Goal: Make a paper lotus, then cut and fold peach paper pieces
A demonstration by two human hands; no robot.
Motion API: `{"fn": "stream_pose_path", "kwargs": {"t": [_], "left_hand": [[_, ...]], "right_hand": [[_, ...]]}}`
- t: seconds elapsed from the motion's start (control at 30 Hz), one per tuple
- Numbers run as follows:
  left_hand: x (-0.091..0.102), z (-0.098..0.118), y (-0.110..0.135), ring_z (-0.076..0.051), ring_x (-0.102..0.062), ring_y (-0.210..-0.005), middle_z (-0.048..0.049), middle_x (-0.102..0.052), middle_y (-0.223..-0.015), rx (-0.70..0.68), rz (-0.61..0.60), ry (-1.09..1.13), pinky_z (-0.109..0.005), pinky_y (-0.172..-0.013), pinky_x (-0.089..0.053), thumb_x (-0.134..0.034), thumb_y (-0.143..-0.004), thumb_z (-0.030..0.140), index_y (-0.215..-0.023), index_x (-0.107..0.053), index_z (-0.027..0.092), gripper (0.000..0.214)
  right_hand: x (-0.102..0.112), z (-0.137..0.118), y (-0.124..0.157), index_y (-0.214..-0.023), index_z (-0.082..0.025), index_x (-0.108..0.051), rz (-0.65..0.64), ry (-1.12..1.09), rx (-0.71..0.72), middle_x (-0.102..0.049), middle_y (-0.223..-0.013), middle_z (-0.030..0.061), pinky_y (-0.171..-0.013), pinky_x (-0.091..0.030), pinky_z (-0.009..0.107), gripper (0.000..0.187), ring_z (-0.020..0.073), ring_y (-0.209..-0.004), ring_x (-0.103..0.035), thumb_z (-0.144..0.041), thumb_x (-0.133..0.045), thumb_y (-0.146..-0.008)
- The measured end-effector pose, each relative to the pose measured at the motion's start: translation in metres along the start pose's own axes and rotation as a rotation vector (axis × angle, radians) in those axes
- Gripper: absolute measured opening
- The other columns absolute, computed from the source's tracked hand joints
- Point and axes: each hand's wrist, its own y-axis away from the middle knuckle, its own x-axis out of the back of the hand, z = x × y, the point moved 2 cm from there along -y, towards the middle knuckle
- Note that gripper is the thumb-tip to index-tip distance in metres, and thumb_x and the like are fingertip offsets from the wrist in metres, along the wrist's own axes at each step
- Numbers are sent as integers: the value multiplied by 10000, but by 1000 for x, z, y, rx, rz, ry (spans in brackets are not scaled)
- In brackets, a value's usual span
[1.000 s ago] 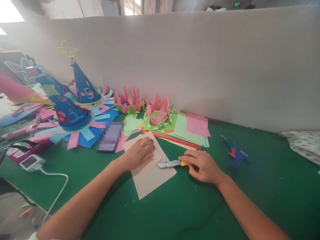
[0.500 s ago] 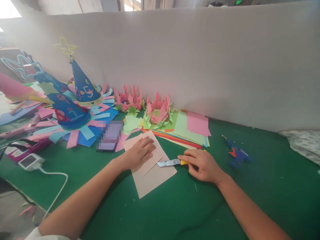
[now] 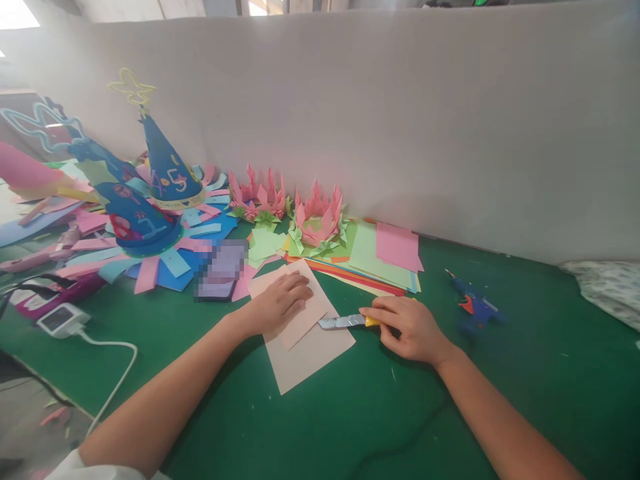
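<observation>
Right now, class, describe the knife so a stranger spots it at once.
On the green table lies a pale pink sheet. At its right edge, the right hand grips the knife: silver blade, yellow handle, unlike the blue glue gun farther right.

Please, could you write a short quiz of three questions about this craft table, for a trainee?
1. Which hand holds the utility knife? A) left B) right C) neither
2. True or false: the left hand lies flat on the pale pink paper.
3. Which blue tool lies on the green table, to the right of the right hand?
Key: 1 B. 2 true. 3 the glue gun.
</observation>
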Motion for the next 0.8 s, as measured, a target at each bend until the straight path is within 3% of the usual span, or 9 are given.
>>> {"fn": "stream_pose_path", "kwargs": {"t": [0.8], "left_hand": [[-1, -2, 0, -220, -397, -1228, -111, -477, -1244, -3, 8, -2, -426, -1068, -324, -254, -975, 267, -1131, -506, 194, 306]], "right_hand": [[1, 2, 0, -1047, -245, -667, 28, 37, 7, -652, -891, 37, -597, -432, 250, 405, 132, -713, -594, -98, -462, -729]]}}
